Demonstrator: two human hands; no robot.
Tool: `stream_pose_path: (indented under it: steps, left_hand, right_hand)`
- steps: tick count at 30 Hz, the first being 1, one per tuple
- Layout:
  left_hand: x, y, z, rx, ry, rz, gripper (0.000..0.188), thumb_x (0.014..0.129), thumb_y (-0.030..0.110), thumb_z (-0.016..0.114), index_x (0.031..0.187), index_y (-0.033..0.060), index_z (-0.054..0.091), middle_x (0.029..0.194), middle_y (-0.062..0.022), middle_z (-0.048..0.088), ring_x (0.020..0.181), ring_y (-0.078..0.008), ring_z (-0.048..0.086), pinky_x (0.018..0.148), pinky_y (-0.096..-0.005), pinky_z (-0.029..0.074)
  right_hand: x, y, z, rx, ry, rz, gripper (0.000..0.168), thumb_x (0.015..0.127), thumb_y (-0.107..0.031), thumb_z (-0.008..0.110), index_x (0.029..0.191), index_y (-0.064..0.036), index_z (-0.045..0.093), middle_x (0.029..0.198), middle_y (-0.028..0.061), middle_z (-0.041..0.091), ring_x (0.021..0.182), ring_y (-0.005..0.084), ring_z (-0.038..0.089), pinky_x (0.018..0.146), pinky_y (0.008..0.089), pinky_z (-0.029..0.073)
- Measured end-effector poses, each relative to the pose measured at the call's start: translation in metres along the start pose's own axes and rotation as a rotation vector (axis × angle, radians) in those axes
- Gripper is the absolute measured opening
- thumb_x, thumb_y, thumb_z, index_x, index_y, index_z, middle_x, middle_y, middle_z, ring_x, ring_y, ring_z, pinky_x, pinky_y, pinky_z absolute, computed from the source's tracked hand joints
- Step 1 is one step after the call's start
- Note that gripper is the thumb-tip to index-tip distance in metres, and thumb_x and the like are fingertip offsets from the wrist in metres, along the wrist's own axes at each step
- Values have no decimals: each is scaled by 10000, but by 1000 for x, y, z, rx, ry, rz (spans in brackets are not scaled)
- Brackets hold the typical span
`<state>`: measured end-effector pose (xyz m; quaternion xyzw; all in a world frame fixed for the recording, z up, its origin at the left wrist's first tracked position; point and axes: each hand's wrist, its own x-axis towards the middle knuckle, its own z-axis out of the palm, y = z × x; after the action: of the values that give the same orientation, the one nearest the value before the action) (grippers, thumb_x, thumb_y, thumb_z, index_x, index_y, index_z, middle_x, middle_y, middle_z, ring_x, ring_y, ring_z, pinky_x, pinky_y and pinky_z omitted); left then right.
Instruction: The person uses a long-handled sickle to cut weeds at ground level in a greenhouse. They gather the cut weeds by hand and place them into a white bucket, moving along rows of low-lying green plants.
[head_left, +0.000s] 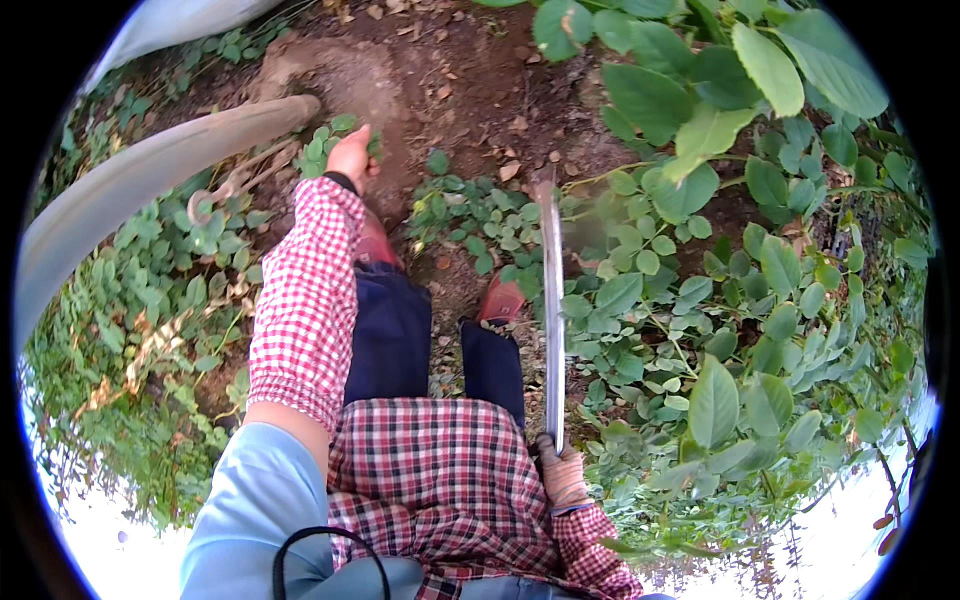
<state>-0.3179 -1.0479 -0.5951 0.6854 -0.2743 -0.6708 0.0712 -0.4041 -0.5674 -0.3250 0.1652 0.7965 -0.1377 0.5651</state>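
Observation:
My bare left hand (352, 159) is closed around a leafy green sprig (316, 150), with leaves showing on both sides of the fist. It is stretched out over brown soil, above my left shoe (375, 241). Down at my right side, my gloved right hand (562, 474) grips a long metal tool (553, 300). The tool's shaft points away from me, and its brownish far end is at the soil among low leaves. Whether that end is sunk in the ground I cannot tell.
A thick grey pole (180, 154) meets the ground left of my hand, near a cut woody stub (225, 187). Dense leafy bushes (675, 300) crowd the right side, and more foliage (142, 277) grows at left. Low leaves (480, 217) stand between my feet and the bare soil (450, 97).

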Motion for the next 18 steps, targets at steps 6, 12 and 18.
stream_pose_path:
  steps: [6, 12, 18]
  left_hand:
    - [-88, -26, -42, 138, -68, -18, 229, 935, 245, 420, 981, 51, 533, 631, -19, 514, 472, -92, 451, 430, -210, 387]
    - [-131, -73, -3, -87, -216, 132, 305, 946, 223, 400, 1222, 118, 474, 754, -38, 582, 512, -66, 488, 461, -193, 419]
    - [-118, -60, 55, -38, -300, -8, 241, 947, 222, 368, 1077, 75, 507, 814, -73, 572, 575, -129, 544, 518, -254, 478]
  right_hand:
    - [-17, -50, 1, -120, 15, -29, 322, 840, -341, 578, 819, -21, 609, 672, 12, 570, 605, 110, 453, 593, 290, 397]
    - [-3, -2, -1, -116, 71, -178, 372, 841, -384, 571, 851, -21, 650, 681, 89, 633, 561, 177, 579, 531, 276, 453]
    - [9, 31, -1, -267, 176, -87, 366, 823, -424, 582, 761, -65, 615, 579, 25, 542, 498, 160, 515, 465, 289, 400]
